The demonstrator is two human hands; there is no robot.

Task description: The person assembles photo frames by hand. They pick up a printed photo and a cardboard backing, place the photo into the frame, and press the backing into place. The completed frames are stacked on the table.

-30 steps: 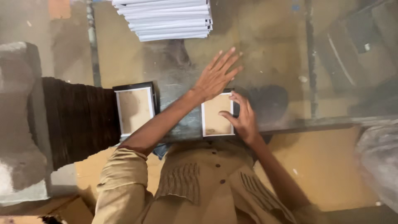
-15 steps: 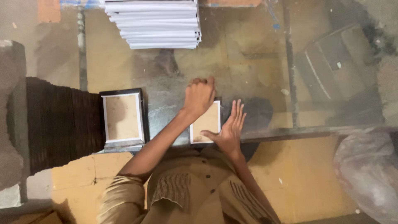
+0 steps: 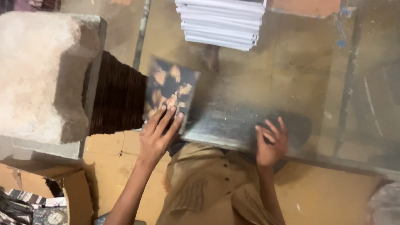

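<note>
A: Dark, with pale leaf shapes printed across it, a flat square picture panel [image 3: 171, 95] is seen lying tilted on the glass table [image 3: 291, 83], near its front edge and left of the middle.

B: How is it held?

A: It is pressed from above by the left hand [image 3: 156, 137]. The fingers [image 3: 166, 117] are spread flat across the panel's lower corner; nothing is wrapped around it, so a flat press is shown rather than a closed grasp.

B: And the other hand?

A: The right hand [image 3: 271, 143] is laid at the table's front edge, well apart from the panel, with fingers loosely splayed and nothing held in it.

B: What is found just beside the panel?

A: A stack of dark brown ribbed sheets [image 3: 114, 100] is set to its left, their edges fanned out, and the panel's left side is seen against it. Further left, a rough pale stone block [image 3: 41, 75] is placed.

B: And beyond that?

A: A pile of white flat boards [image 3: 221, 23] is stacked at the far side of the table. At the lower left, an open cardboard box [image 3: 77, 196] is seen, with printed items [image 3: 25, 206] lying in it. A tan garment [image 3: 208, 187] is worn by the person, seen through and below the glass.
</note>
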